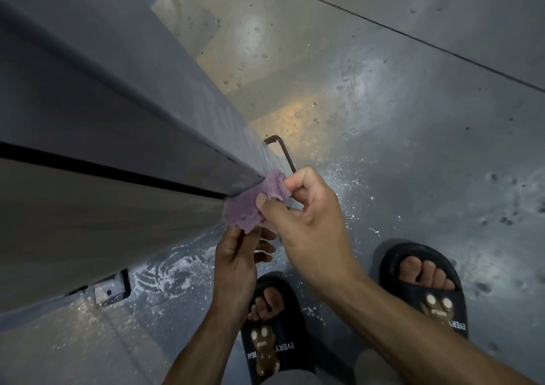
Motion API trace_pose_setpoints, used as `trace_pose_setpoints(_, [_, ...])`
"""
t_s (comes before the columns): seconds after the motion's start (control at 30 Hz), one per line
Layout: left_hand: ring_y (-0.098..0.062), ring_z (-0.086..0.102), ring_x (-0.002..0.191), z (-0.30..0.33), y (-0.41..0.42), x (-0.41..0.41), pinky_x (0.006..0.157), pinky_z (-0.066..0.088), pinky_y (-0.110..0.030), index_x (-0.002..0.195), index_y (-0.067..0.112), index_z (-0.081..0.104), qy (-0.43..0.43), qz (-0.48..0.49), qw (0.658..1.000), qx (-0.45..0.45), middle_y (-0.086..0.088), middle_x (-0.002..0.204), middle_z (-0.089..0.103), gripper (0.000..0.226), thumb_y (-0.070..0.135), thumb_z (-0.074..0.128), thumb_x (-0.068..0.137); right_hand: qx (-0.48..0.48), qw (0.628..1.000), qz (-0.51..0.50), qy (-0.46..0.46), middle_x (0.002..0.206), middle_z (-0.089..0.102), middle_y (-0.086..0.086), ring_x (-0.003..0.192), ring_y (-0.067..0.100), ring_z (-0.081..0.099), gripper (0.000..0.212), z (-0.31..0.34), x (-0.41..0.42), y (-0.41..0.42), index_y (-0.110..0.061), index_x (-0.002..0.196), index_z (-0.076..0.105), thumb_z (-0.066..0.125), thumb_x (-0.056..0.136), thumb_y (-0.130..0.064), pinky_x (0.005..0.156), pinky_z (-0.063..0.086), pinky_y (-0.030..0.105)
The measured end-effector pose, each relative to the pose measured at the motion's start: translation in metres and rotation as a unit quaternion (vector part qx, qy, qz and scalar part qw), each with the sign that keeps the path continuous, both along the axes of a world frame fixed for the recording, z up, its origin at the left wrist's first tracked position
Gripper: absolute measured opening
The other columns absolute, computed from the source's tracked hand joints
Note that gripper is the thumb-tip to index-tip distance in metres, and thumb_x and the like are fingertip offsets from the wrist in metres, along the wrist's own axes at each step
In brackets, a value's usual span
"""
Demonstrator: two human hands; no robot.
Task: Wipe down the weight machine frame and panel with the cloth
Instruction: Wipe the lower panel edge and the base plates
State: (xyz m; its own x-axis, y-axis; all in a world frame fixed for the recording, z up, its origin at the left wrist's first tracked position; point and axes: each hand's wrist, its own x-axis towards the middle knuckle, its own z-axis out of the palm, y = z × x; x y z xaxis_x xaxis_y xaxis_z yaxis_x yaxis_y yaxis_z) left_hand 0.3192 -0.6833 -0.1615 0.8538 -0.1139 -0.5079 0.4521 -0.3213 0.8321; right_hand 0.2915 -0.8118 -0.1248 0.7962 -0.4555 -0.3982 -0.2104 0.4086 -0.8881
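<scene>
Right hand [309,207] and left hand [236,255] both pinched the purple cloth [250,204] against the frame [147,113] corner; I'd have bunched it flatter and dragged along the edge.

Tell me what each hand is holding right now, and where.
Both hold the fuzzy purple cloth: the right hand pinches its upper right edge, the left hand grips its bottom edge.

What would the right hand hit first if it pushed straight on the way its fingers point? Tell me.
Probably the machine frame's corner edge: the right hand pinches the purple cloth right against it, though depth is unclear.
</scene>
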Motion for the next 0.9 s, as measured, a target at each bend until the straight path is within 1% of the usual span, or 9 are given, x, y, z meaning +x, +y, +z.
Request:
trace_pose_setpoints(0.03, [-0.024,0.068,0.077,0.001,-0.001,0.000,0.069,0.052,-0.038,0.107,0.004,0.069,-0.001,0.001,1.000,-0.001,-0.014,0.094,0.075,0.018,0.009,0.053,0.104,-0.006,1.000,0.004,0.015,0.093,0.069,0.017,0.077,0.039,0.070,0.020,-0.003,0.000,-0.001,-0.007,0.092,0.053,0.072,0.093,-0.013,0.070,0.061,0.051])
trace_pose_setpoints(0.1, [-0.024,0.067,0.075,0.004,-0.001,0.000,0.067,0.052,-0.036,0.106,0.008,0.071,-0.008,0.004,1.000,-0.002,-0.013,0.091,0.074,0.018,0.011,0.053,0.104,0.005,0.999,-0.004,0.050,0.093,0.072,0.014,0.082,0.035,0.074,0.019,-0.010,0.002,-0.002,-0.009,0.091,0.054,0.073,0.092,-0.013,0.074,0.062,0.055])
trace_pose_setpoints(0.17, [-0.025,0.067,0.075,0.005,0.000,-0.001,0.068,0.053,-0.035,0.107,0.011,0.071,-0.013,0.000,1.000,-0.007,-0.013,0.091,0.074,0.019,0.010,0.053,0.104,0.023,0.998,-0.020,0.061,0.093,0.073,0.015,0.086,0.038,0.074,0.019,-0.008,0.004,0.000,-0.009,0.091,0.056,0.074,0.090,-0.014,0.077,0.060,0.059])
trace_pose_setpoints(0.3, [-0.024,0.068,0.078,0.008,0.003,-0.003,0.070,0.053,-0.037,0.109,0.007,0.071,-0.016,0.001,1.000,-0.012,-0.015,0.094,0.075,0.021,0.007,0.050,0.105,0.019,1.000,-0.015,-0.001,0.094,0.069,0.016,0.089,0.048,0.068,0.019,0.011,0.001,0.004,-0.011,0.089,0.056,0.074,0.088,-0.018,0.080,0.058,0.063])
trace_pose_setpoints(0.47, [-0.027,0.065,0.072,0.019,0.004,-0.007,0.068,0.051,-0.039,0.094,0.014,0.074,-0.044,0.000,0.999,-0.026,-0.015,0.087,0.072,0.027,0.011,0.050,0.106,0.003,0.999,-0.005,0.048,0.092,0.073,0.013,0.085,0.043,0.072,0.019,-0.004,0.000,0.002,-0.013,0.088,0.055,0.073,0.092,-0.012,0.077,0.059,0.061])
trace_pose_setpoints(0.57, [-0.025,0.064,0.072,0.026,0.004,-0.009,0.067,0.051,-0.038,0.094,0.010,0.072,-0.062,0.000,0.998,-0.028,-0.013,0.085,0.072,0.026,0.012,0.049,0.106,0.009,0.999,-0.015,0.028,0.093,0.073,0.013,0.086,0.045,0.071,0.019,0.004,0.002,0.002,-0.013,0.086,0.054,0.073,0.091,-0.011,0.078,0.059,0.061])
trace_pose_setpoints(0.67, [-0.022,0.066,0.071,0.035,0.009,-0.009,0.065,0.052,-0.034,0.096,0.005,0.070,-0.114,0.014,0.993,-0.004,-0.009,0.084,0.073,0.021,0.014,0.053,0.106,-0.001,1.000,0.003,-0.015,0.093,0.072,0.011,0.084,0.034,0.075,0.020,0.018,0.000,0.001,-0.008,0.088,0.052,0.071,0.093,-0.009,0.077,0.064,0.047])
trace_pose_setpoints(0.73, [-0.021,0.068,0.074,0.047,0.010,-0.010,0.065,0.054,-0.030,0.099,0.012,0.070,-0.173,0.012,0.985,0.018,-0.005,0.087,0.074,0.016,0.023,0.058,0.103,-0.037,0.999,0.011,-0.002,0.089,0.068,0.013,0.077,0.024,0.071,0.023,0.015,-0.001,-0.001,-0.011,0.086,0.050,0.072,0.093,-0.010,0.071,0.061,0.039])
trace_pose_setpoints(0.9, [-0.017,0.070,0.100,0.073,0.011,-0.021,0.081,0.054,-0.024,0.110,0.035,0.068,-0.270,-0.026,0.959,0.081,0.010,0.107,0.073,0.016,0.033,0.055,0.101,-0.044,0.998,0.005,0.034,0.086,0.071,0.010,0.078,0.041,0.070,0.019,0.006,-0.001,0.001,-0.014,0.089,0.055,0.073,0.092,-0.016,0.067,0.056,0.060])
